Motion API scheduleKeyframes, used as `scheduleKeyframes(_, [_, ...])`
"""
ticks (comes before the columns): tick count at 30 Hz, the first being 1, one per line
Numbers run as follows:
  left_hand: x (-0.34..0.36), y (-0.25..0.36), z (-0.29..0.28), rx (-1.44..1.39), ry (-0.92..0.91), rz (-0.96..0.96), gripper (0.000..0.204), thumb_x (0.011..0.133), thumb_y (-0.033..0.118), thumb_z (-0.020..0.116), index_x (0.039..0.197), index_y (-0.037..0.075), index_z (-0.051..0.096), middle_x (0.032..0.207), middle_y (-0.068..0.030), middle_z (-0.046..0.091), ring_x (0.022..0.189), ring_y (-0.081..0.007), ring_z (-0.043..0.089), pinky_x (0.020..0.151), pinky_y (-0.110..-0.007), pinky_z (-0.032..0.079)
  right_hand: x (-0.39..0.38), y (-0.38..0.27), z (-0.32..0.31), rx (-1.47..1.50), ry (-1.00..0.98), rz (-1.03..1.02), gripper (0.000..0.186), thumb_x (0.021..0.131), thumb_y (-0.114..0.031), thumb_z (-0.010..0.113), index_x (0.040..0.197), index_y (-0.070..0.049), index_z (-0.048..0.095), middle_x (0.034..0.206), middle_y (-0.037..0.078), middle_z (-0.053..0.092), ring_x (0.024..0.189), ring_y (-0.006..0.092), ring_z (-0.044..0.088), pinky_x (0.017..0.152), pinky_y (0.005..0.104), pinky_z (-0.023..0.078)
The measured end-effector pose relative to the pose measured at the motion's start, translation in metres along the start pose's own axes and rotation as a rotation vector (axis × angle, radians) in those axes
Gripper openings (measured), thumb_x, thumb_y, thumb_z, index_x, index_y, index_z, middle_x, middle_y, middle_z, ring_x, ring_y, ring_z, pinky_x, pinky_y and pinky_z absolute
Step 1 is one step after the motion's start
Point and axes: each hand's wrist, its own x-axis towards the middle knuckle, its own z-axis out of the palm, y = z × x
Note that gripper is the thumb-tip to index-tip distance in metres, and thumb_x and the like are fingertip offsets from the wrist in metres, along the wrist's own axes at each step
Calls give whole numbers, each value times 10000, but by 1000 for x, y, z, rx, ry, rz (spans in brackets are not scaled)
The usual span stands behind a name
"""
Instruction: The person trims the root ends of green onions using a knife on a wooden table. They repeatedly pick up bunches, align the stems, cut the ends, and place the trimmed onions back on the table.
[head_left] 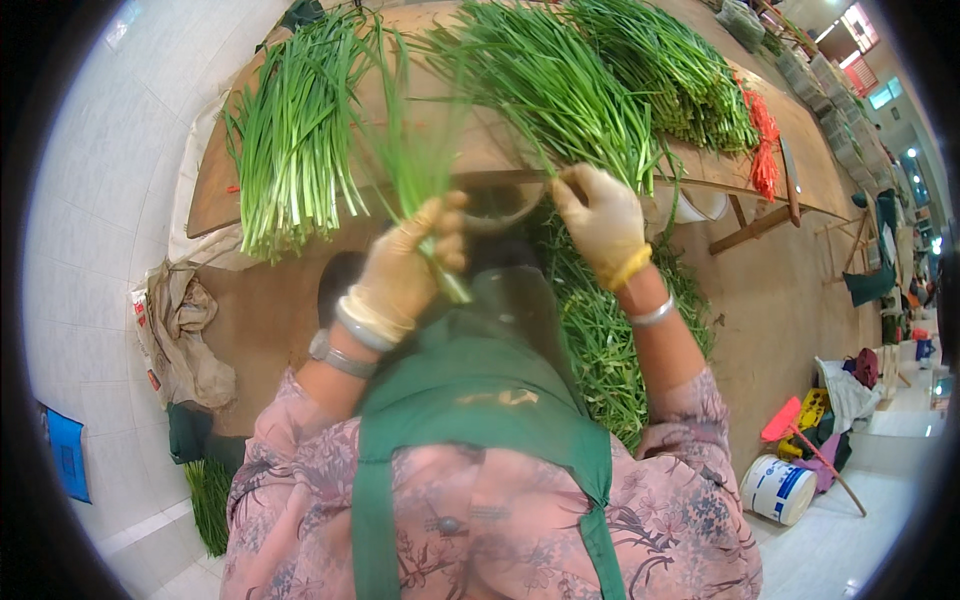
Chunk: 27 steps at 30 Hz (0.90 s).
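Note:
My left hand, in a thin pale glove, is closed around a small bunch of garlic chives. Their leaves point up and away, smeared by motion, and the pale stem ends stick out below my fist. My right hand, gloved too, pinches a thin green chive strand at the table's near edge. A neat pile of chives, pale stems toward me, lies on the left of the wooden table. Larger chive heaps lie on the far right side.
Red ties hang at the table's right end. Loose green trimmings are heaped below, right of my lap. A crumpled sack lies at left. A white bucket and a red-headed tool are on the floor at right.

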Motion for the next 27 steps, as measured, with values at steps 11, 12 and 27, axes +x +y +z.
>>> scheduleKeyframes(11, [25, -55, 0, 372, 52, -96, 211, 989, 209, 636, 1091, 30, 684, 553, 111, 290, 433, -21, 243, 423, -218, 195, -101, -18, 36, 900, -3, 484, 178, 1010, -155, 574, 1023, 1, 659, 793, 28, 637, 663, 92, 562, 629, 240, 480])
scheduleKeyframes(12, [22, -55, 4, 378, 71, -77, 216, 988, 210, 638, 1095, 28, 684, 556, 111, 291, 435, -21, 245, 423, -218, 195, -108, -11, 33, 885, 5, 522, 202, 1025, -188, 545, 1011, -7, 634, 789, 32, 626, 642, 91, 543, 604, 237, 466])
scheduleKeyframes(27, [30, -49, -12, 560, -70, 57, 314, 994, 248, 614, 1207, 21, 656, 952, 7, 641, 720, -64, 536, 582, -187, 433, -74, -16, 7, 386, -204, 129, 268, 984, -257, 577, 1049, -12, 664, 931, 207, 687, 856, 385, 666, 754, 446, 525])
